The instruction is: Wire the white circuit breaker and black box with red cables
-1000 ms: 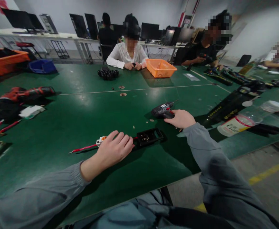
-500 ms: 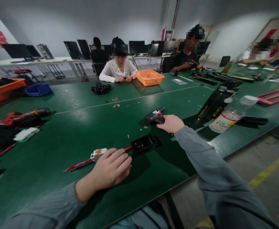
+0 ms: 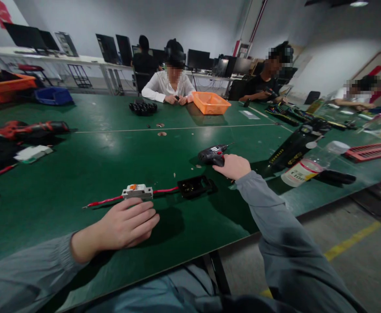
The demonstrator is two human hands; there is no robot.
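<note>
My right hand (image 3: 234,166) is wrapped around the handle of a small black and grey cordless drill (image 3: 212,154), which lies on the green table with its thin bit pointing away to the right. My left hand (image 3: 128,224) is palm down with its fingers stretched out, just in front of a white circuit breaker (image 3: 138,191) with an orange lever. Whether the fingertips touch the breaker I cannot tell. Red wires (image 3: 165,190) run from both ends of the breaker; the right one leads into an open black plastic housing (image 3: 194,187).
A clear bottle (image 3: 303,171) and a tall black bottle (image 3: 290,145) stand to the right. On the left lie a red drill (image 3: 30,129) and another white breaker (image 3: 33,153). Across the table are an orange basket (image 3: 211,104) and a person in a white shirt (image 3: 171,84).
My left hand has drawn back toward me and to the left, uncovering the breaker and the wire. The right hand stays at the drill, and the camera view has shifted.
</note>
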